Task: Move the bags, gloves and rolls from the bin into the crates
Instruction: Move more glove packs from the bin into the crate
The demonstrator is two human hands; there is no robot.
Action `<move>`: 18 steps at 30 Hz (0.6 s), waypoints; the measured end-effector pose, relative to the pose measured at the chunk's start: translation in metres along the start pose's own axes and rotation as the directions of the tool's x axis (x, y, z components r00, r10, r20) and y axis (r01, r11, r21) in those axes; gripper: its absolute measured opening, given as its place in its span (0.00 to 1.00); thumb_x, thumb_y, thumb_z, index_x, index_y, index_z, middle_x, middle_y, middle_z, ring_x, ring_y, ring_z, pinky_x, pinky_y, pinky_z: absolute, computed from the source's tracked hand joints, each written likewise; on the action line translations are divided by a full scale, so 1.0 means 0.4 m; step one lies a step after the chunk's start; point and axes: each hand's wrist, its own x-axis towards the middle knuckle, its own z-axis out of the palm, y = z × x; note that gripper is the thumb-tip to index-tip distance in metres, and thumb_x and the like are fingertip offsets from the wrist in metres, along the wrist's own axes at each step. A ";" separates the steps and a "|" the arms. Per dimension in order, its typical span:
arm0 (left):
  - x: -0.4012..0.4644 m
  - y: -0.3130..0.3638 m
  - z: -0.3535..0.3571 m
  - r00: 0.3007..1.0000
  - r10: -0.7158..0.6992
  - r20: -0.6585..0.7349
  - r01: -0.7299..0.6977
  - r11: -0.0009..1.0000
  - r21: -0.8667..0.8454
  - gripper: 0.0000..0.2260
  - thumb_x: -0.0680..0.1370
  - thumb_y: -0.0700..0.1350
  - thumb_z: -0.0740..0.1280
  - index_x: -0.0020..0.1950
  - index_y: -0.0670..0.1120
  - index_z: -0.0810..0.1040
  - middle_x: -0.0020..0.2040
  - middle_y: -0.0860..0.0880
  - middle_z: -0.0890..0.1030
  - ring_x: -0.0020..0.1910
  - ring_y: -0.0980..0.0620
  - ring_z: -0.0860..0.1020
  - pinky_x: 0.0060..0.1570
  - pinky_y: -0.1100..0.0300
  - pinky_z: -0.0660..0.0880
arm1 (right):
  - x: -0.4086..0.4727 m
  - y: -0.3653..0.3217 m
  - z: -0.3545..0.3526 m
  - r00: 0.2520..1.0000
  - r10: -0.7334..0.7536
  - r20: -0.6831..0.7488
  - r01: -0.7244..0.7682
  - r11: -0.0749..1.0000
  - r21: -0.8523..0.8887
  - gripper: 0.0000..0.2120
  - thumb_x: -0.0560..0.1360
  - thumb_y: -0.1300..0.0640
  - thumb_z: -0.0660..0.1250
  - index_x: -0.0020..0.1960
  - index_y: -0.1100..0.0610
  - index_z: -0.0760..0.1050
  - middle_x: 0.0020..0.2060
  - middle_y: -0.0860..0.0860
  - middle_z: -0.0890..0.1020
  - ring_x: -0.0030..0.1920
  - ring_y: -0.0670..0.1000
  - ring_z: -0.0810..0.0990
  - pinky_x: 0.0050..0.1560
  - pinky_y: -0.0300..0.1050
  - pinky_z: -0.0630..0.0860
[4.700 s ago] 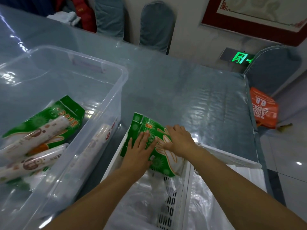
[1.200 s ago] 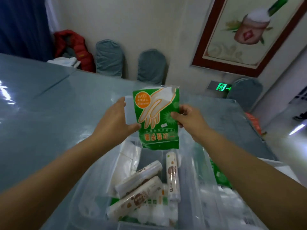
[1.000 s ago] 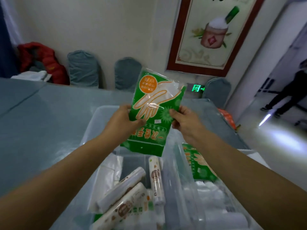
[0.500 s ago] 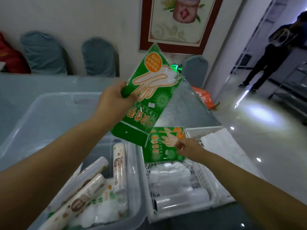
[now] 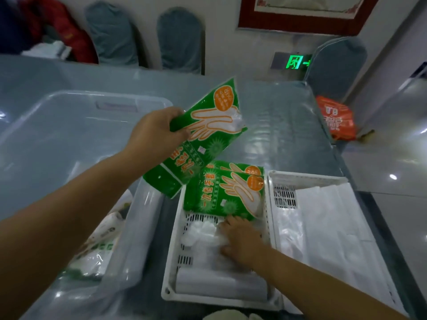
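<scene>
Back wall and table edge, from where I stand

Three blue-grey covered chairs (image 5: 111, 33) line the pale wall under a red-framed picture (image 5: 300, 17); a green exit sign (image 5: 294, 62) glows low, an orange bag (image 5: 335, 117) sits on the glossy floor (image 5: 392, 158).

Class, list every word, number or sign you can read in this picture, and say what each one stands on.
"8.8", seen upside down: on the orange bag on the floor.
Running-figure exit symbol, no words: on the green lit sign on the wall.
"一次性手套": on the glove packs in the white crate.
Held glove pack in the left hand: large characters tilted and blurred, the orange circle's print too small.
</scene>
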 end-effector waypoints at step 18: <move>0.056 0.051 0.101 0.988 0.022 0.150 -0.087 0.892 0.443 0.06 0.73 0.47 0.66 0.49 0.53 0.77 0.38 0.52 0.76 0.38 0.49 0.74 0.34 0.58 0.67 | -0.026 0.142 -0.204 0.894 -0.048 -0.445 0.120 0.983 0.136 0.01 0.64 0.64 0.70 0.36 0.60 0.79 0.32 0.57 0.81 0.30 0.58 0.78 0.29 0.43 0.72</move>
